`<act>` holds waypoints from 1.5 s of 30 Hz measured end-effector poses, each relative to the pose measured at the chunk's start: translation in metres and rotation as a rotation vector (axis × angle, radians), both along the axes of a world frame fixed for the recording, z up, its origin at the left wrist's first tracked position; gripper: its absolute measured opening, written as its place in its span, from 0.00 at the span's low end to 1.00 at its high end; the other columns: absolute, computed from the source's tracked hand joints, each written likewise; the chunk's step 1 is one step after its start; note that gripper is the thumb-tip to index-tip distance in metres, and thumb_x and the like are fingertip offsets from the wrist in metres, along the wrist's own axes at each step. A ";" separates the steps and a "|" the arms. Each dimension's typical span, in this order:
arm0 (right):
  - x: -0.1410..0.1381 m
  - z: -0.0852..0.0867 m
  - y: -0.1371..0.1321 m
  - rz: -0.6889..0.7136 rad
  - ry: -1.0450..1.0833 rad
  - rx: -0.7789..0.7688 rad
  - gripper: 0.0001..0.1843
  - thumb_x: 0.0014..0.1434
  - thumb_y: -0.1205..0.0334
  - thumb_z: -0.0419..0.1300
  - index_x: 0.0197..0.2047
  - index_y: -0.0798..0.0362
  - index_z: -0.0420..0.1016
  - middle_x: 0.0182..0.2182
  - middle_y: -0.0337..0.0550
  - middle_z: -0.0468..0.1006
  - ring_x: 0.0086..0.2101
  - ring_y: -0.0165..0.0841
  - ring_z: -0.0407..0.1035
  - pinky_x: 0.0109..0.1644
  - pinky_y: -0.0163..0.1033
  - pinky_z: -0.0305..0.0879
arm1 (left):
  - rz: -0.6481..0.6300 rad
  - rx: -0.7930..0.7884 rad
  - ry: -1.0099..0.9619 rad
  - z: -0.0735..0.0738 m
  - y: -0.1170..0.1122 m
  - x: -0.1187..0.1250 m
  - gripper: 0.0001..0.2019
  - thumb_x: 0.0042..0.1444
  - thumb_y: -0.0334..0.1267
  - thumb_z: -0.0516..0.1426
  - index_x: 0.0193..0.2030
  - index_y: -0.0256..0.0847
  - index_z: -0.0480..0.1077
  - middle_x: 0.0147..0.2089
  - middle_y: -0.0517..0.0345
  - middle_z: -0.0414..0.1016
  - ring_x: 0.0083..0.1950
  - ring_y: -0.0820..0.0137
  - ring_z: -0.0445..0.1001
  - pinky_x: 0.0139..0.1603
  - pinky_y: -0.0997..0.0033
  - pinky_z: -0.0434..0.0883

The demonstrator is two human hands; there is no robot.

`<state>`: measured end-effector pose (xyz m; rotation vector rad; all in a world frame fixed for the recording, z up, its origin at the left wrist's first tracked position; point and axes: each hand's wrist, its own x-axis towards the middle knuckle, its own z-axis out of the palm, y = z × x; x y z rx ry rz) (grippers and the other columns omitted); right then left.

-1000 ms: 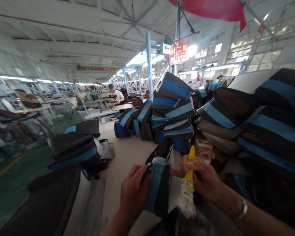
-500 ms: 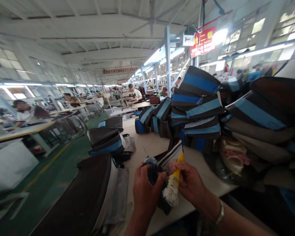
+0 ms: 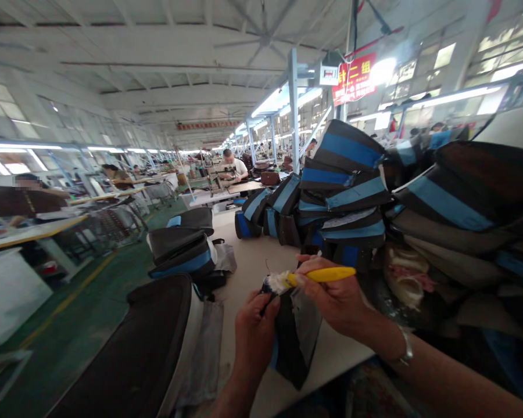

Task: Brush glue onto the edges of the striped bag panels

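My left hand is closed around the top edge of a black and blue fabric piece that stands upright on the pale worktable. In my right hand, fingers pinched, lies a yellow-handled brush, held level. Its whitish bristles point left and touch the piece's upper edge, just above my left thumb. A metal watch band sits on my right wrist.
Tall stacks of black and blue striped pieces fill the right and far side of the table. A smaller pile and a large dark panel lie at the left edge. Other people work at tables beyond a green floor aisle.
The brush has swung from bristles-down to level, bristles now on the piece's top edge. My left hand keeps its hold on the fabric piece. The view has shifted slightly.
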<state>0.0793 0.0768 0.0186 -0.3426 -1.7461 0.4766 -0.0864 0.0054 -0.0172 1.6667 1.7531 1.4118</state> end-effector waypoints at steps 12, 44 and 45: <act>0.008 0.011 -0.010 -0.017 -0.218 0.366 0.09 0.64 0.71 0.55 0.45 0.50 0.69 0.32 0.40 0.78 0.32 0.35 0.74 0.56 0.55 0.69 | 0.043 -0.063 0.051 0.004 0.000 -0.004 0.15 0.60 0.46 0.53 0.30 0.40 0.74 0.32 0.58 0.74 0.35 0.68 0.72 0.37 0.70 0.66; 0.105 -0.032 -0.033 -0.043 0.780 -0.913 0.12 0.49 0.60 0.74 0.35 0.53 0.78 0.23 0.34 0.68 0.20 0.21 0.54 0.21 0.21 0.59 | 0.441 0.245 0.130 -0.116 0.012 0.019 0.27 0.50 0.55 0.61 0.51 0.40 0.65 0.48 0.49 0.68 0.52 0.57 0.69 0.53 0.52 0.70; 0.101 -0.032 -0.031 -0.002 0.805 -0.912 0.12 0.49 0.61 0.74 0.34 0.53 0.77 0.22 0.32 0.67 0.19 0.20 0.54 0.24 0.23 0.63 | 0.352 0.274 0.173 -0.119 0.008 0.042 0.31 0.46 0.56 0.64 0.51 0.39 0.64 0.48 0.47 0.67 0.51 0.55 0.69 0.53 0.50 0.70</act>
